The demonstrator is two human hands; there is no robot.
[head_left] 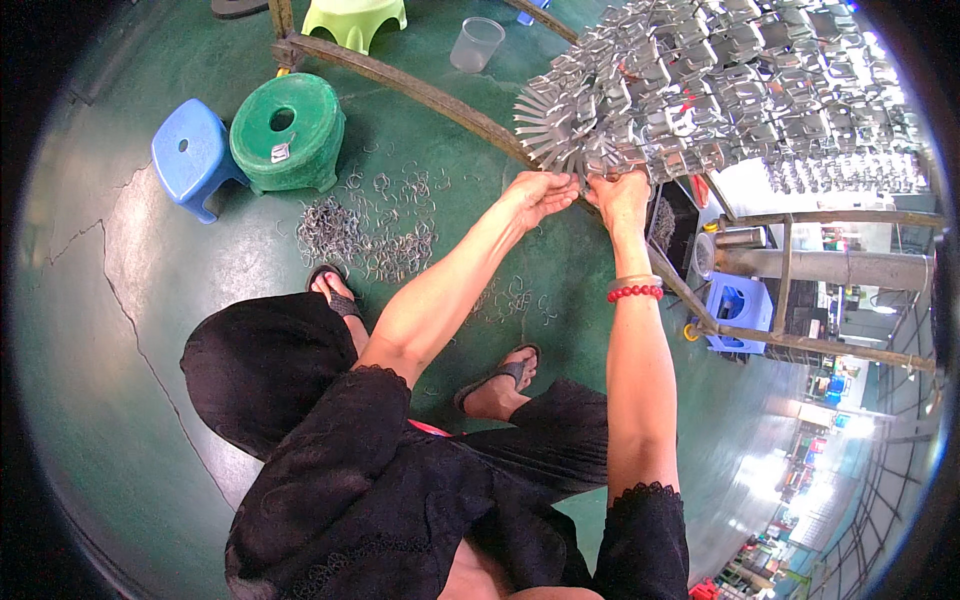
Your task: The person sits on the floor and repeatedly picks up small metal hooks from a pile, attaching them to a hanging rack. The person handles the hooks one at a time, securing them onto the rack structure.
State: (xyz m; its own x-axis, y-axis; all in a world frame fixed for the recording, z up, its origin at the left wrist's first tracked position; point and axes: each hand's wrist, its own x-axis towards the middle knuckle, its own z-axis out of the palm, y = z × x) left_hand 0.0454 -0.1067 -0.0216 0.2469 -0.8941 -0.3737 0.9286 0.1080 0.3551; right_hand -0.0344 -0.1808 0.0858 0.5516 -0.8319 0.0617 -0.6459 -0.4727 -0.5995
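Observation:
A dense mass of shiny bent metal pieces (720, 90) hangs in rows at the upper right; a fan of flat strips (550, 125) spreads at its near left end. My left hand (545, 197) is closed in a pinch at the lower edge of this mass, below the fan. Close beside it, my right hand (622, 197) has its fingers bent around the edge of the metal pieces, and a red bead bracelet (635, 292) circles that wrist. The fingertips meet the metal, but what the left ones pinch is too small to make out.
Loose metal clips (335, 235) lie heaped and scattered on the green floor near my feet. A green stool (262, 120) and a blue stool (190, 160) stand at the left. A wooden bar (420, 90) crosses beyond my hands. A purple-blue stool (740, 305) sits at the right.

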